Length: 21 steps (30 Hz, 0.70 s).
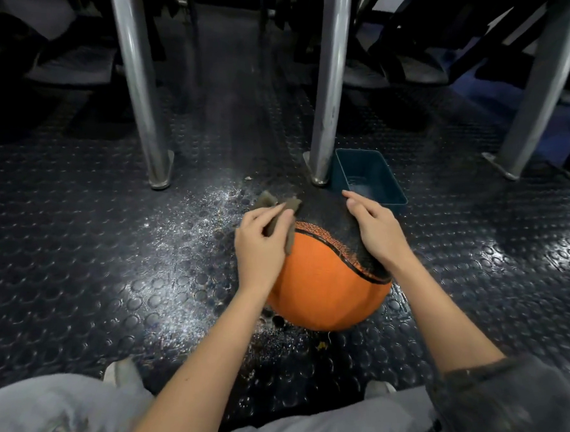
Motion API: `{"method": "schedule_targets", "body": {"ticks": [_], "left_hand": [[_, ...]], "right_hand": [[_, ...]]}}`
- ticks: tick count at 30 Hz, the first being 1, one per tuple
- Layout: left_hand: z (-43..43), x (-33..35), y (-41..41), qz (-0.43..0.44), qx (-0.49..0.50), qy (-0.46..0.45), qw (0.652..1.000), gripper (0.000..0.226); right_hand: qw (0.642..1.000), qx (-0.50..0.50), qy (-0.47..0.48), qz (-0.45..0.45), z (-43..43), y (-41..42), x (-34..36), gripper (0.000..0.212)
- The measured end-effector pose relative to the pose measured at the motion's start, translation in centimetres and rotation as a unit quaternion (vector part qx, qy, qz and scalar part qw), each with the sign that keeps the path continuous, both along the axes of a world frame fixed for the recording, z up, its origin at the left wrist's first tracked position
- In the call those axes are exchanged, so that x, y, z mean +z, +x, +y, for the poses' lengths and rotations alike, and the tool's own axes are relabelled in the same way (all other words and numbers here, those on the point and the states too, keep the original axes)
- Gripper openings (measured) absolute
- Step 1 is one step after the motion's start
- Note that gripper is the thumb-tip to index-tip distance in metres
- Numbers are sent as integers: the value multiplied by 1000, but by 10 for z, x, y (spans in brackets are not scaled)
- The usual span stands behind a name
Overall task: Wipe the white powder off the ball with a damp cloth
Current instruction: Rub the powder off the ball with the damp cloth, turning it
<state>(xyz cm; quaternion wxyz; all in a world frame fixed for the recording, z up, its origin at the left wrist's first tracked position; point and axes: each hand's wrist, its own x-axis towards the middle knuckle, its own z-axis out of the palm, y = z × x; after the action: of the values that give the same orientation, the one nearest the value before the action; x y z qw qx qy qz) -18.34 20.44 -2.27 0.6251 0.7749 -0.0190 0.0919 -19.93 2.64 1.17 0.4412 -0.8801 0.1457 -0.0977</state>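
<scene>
An orange and black ball (pixel 326 284) rests on the dark studded floor between my knees. My left hand (pixel 260 244) grips a small grey-brown cloth (pixel 279 204) and presses it against the ball's upper left side. Flat on the black top panel lies my right hand (pixel 377 230), fingers together and pointing away from me, steadying the ball. White powder (pixel 189 244) is scattered on the floor to the ball's left and underneath it.
A dark teal rectangular tub (pixel 387 185) with some water stands just beyond the ball, right of a metal leg (pixel 327 102). Another metal leg (pixel 141 102) rises at the left and one (pixel 533 106) at the far right. My knees fill the bottom edge.
</scene>
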Motion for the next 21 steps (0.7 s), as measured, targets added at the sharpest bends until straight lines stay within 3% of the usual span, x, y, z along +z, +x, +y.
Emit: {"method": "schedule_targets", "body": {"ticks": [7,10,16,19,21], "left_hand": [[20,-20,6,199,33,-147,968,32],[19,-18,4,228,36,-177,957,33],[0,3,-4,77,9,-57,995,27],[-19,28,-5,1,-34,31,999,25],[-33,45,-9,-15,-66,92,994,28]], "right_hand": [[1000,-10,-8,-5,7,-11,1,31],[1000,-16,-7,-9,6,-14,-1,30],[998,-39,54,-12,-2,-17,-4,22],[996,-53,68,5,-2,-14,-5,27],[990,-45,130,5,0,-14,-2,36]]}}
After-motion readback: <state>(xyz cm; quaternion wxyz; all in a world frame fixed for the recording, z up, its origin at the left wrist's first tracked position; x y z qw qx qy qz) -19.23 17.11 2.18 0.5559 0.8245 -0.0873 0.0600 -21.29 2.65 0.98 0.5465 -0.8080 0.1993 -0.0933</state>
